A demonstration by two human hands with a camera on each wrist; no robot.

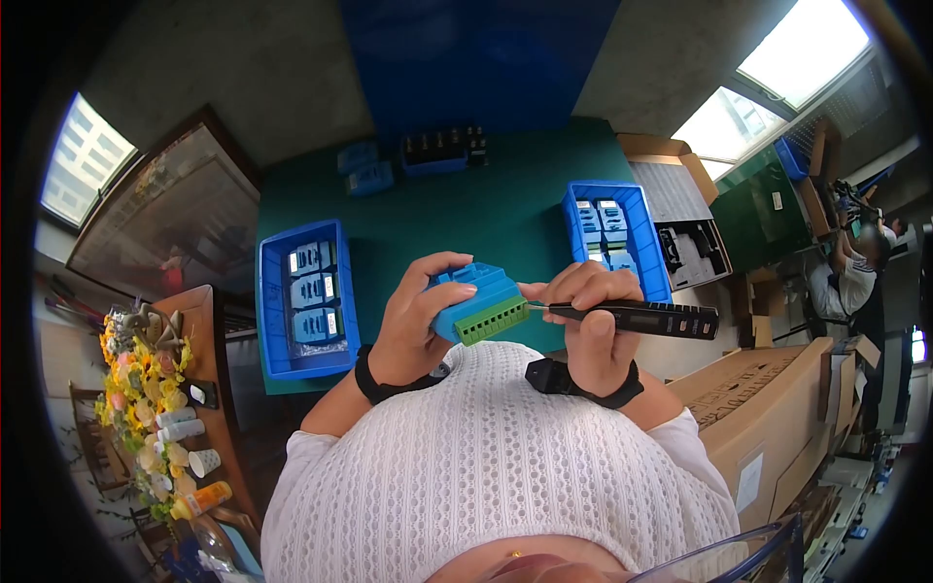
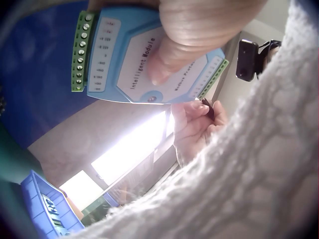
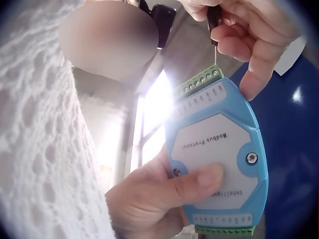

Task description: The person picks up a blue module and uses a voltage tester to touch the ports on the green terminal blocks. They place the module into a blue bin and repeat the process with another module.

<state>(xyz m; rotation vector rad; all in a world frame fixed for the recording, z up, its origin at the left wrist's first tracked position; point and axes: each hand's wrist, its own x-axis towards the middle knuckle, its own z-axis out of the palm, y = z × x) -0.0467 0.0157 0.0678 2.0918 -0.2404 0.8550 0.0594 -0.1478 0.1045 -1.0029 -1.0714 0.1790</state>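
Note:
A blue "Intelligent Module" point(image 1: 494, 288) with green screw terminal blocks point(image 1: 492, 323) is held in front of the chest. My left hand point(image 1: 408, 316) grips its body, the thumb lying across the labelled face, as the left wrist view shows. In my right hand point(image 1: 591, 290) is a black test screwdriver point(image 1: 671, 322) with a small display window. Its thin metal shaft point(image 3: 216, 55) points at the end screw of one terminal block in the right wrist view, the tip right at the screw. One right fingertip is close by the module's corner.
On the green table point(image 1: 476, 219) stand a left blue bin point(image 1: 269, 321) and a right blue bin point(image 1: 649, 233), both holding modules. More blue modules point(image 1: 369, 178) and a tray of black parts point(image 1: 434, 154) lie at the back. Cardboard boxes point(image 1: 758, 408) stand at right.

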